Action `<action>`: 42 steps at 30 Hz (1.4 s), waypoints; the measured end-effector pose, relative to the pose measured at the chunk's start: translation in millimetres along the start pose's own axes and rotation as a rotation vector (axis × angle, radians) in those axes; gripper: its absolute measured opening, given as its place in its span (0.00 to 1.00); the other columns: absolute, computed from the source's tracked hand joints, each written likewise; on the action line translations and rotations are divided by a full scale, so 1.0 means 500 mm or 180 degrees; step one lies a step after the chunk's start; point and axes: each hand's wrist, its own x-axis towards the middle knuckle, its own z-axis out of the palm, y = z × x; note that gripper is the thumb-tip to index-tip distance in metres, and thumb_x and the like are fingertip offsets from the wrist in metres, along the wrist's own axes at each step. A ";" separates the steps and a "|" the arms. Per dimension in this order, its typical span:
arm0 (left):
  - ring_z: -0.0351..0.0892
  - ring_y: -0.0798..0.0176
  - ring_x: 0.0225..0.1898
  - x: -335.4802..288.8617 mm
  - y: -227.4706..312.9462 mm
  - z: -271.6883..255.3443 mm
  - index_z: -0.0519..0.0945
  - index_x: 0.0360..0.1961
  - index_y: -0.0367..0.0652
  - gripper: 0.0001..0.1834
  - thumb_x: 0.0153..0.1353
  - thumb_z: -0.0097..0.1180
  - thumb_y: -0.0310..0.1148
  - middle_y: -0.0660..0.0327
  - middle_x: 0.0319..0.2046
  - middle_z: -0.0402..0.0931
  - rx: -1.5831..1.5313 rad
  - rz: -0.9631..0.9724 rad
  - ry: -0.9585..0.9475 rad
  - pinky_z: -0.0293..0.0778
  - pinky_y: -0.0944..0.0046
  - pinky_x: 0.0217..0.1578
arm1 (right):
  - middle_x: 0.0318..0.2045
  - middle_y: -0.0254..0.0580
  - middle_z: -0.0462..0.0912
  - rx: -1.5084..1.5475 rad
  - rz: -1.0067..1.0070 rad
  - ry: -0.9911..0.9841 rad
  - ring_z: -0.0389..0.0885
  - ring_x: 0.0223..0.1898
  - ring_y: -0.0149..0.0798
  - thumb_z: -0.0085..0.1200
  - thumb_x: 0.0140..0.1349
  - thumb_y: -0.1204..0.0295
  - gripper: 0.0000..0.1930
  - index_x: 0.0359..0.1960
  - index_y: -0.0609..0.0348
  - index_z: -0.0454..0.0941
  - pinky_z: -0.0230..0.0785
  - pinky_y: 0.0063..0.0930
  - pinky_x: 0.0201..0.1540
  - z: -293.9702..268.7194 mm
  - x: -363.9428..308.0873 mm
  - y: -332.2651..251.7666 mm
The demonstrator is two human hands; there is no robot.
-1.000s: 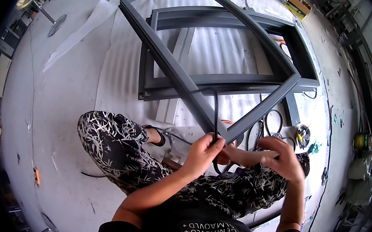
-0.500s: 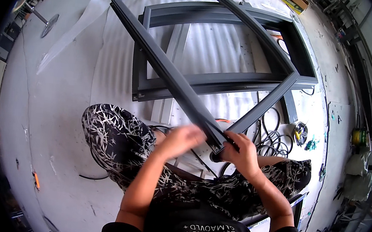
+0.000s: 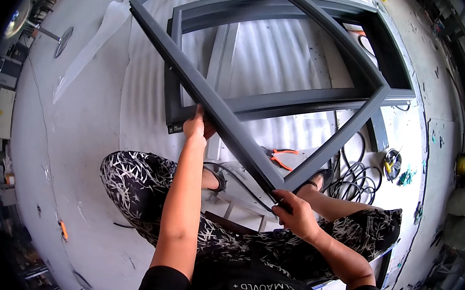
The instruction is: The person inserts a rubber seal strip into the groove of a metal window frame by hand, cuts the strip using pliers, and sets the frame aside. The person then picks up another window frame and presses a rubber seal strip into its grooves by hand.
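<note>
A dark grey window frame point(image 3: 220, 122) is tilted in front of me, its near corner toward my lap. My left hand point(image 3: 196, 128) grips its long left side, thumb along the edge and the other fingers partly hidden beneath. At the near corner my right hand point(image 3: 297, 215) is closed, its fingertips curled around the frame's end. A thin black rubber strip point(image 3: 242, 184) runs up to this hand; whether the fingers also pinch it I cannot tell. Beneath the held frame lies a larger dark frame point(image 3: 304, 102).
Orange-handled pliers point(image 3: 283, 156) lie on the floor inside the frame's near corner. Coiled black rubber strip point(image 3: 355, 179) and a small yellow-and-black roll point(image 3: 392, 163) are to the right. An orange cutter point(image 3: 63, 230) lies at the left. White foam sheeting point(image 3: 149, 81) spreads beneath the frames.
My left hand has moved up and away from the near corner to the frame's long side. The held frame's near corner has shifted slightly, and the pliers show more fully.
</note>
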 end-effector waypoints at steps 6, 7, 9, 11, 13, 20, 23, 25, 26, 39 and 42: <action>0.82 0.59 0.23 0.031 -0.002 -0.013 0.80 0.31 0.40 0.21 0.64 0.56 0.51 0.61 0.22 0.80 0.0105 -0.0066 0.0062 0.81 0.61 0.25 | 0.34 0.51 0.82 -0.0517 -0.0633 0.0127 0.83 0.30 0.47 0.58 0.60 0.72 0.22 0.57 0.56 0.72 0.75 0.33 0.35 -0.004 0.004 0.024; 0.82 0.59 0.24 0.031 -0.002 -0.012 0.80 0.33 0.41 0.21 0.64 0.56 0.51 0.61 0.24 0.81 0.0192 -0.0087 0.0118 0.81 0.61 0.27 | 0.34 0.51 0.82 -0.0499 -0.0626 0.0135 0.83 0.30 0.47 0.58 0.60 0.72 0.22 0.57 0.56 0.72 0.75 0.33 0.35 -0.003 0.003 0.027; 0.83 0.58 0.28 0.023 -0.002 -0.030 0.80 0.36 0.41 0.19 0.65 0.56 0.49 0.60 0.28 0.82 0.0208 -0.0138 -0.0209 0.82 0.58 0.32 | 0.39 0.53 0.82 -0.0591 -0.0850 0.0210 0.83 0.37 0.52 0.58 0.60 0.71 0.23 0.58 0.55 0.71 0.75 0.36 0.39 0.000 0.003 0.031; 0.84 0.57 0.32 0.016 -0.014 -0.035 0.81 0.40 0.42 0.18 0.66 0.55 0.47 0.59 0.33 0.83 0.0228 -0.0189 -0.0552 0.82 0.56 0.38 | 0.41 0.54 0.82 -0.0564 -0.0839 0.0269 0.82 0.39 0.53 0.58 0.61 0.71 0.23 0.58 0.56 0.71 0.75 0.36 0.40 -0.002 0.001 0.033; 0.84 0.58 0.33 0.001 -0.032 -0.039 0.79 0.43 0.43 0.15 0.67 0.54 0.44 0.59 0.35 0.83 0.0305 0.0241 -0.0467 0.81 0.57 0.38 | 0.42 0.55 0.82 -0.0531 -0.0822 0.0298 0.81 0.42 0.55 0.58 0.61 0.70 0.23 0.58 0.56 0.71 0.74 0.37 0.42 0.002 -0.005 0.037; 0.83 0.63 0.29 -0.027 -0.033 -0.024 0.77 0.41 0.41 0.11 0.68 0.53 0.39 0.61 0.30 0.82 0.0157 -0.0005 -0.0375 0.81 0.62 0.28 | 0.38 0.54 0.83 -0.0590 -0.1147 0.0574 0.82 0.37 0.55 0.57 0.62 0.68 0.22 0.58 0.56 0.70 0.75 0.39 0.38 0.002 -0.022 0.058; 0.83 0.64 0.28 -0.027 -0.058 -0.034 0.77 0.42 0.42 0.12 0.69 0.53 0.40 0.62 0.30 0.82 0.0300 0.0204 -0.0366 0.80 0.63 0.28 | 0.34 0.50 0.83 -0.1242 -0.1581 0.0760 0.81 0.33 0.55 0.55 0.63 0.67 0.20 0.56 0.56 0.72 0.74 0.43 0.33 0.015 -0.028 0.069; 0.82 0.64 0.28 -0.039 -0.050 -0.024 0.77 0.43 0.42 0.13 0.68 0.53 0.41 0.63 0.30 0.82 0.0278 0.0104 -0.0257 0.80 0.63 0.28 | 0.29 0.47 0.82 -0.1495 -0.1593 0.0796 0.81 0.29 0.52 0.54 0.63 0.66 0.17 0.52 0.57 0.73 0.73 0.44 0.30 0.020 -0.031 0.087; 0.82 0.64 0.28 -0.041 -0.053 -0.023 0.77 0.43 0.42 0.13 0.69 0.53 0.41 0.63 0.30 0.82 0.0360 0.0106 -0.0191 0.80 0.63 0.28 | 0.27 0.47 0.81 -0.1824 -0.1443 0.0707 0.81 0.28 0.52 0.54 0.63 0.66 0.16 0.50 0.57 0.72 0.73 0.44 0.29 0.021 -0.035 0.094; 0.83 0.56 0.40 -0.061 -0.084 -0.051 0.75 0.52 0.39 0.13 0.68 0.51 0.28 0.57 0.44 0.80 0.0615 0.0245 -0.0833 0.83 0.55 0.43 | 0.25 0.50 0.81 -0.2236 -0.1045 0.0637 0.82 0.28 0.55 0.51 0.64 0.65 0.11 0.39 0.60 0.70 0.74 0.46 0.28 0.002 -0.024 0.131; 0.82 0.58 0.40 -0.057 -0.090 -0.048 0.75 0.50 0.38 0.12 0.67 0.52 0.26 0.56 0.43 0.79 0.0634 0.0364 -0.0730 0.83 0.57 0.41 | 0.25 0.51 0.81 -0.2242 -0.1029 0.0530 0.82 0.28 0.55 0.51 0.64 0.65 0.11 0.39 0.60 0.70 0.73 0.47 0.28 0.004 -0.028 0.120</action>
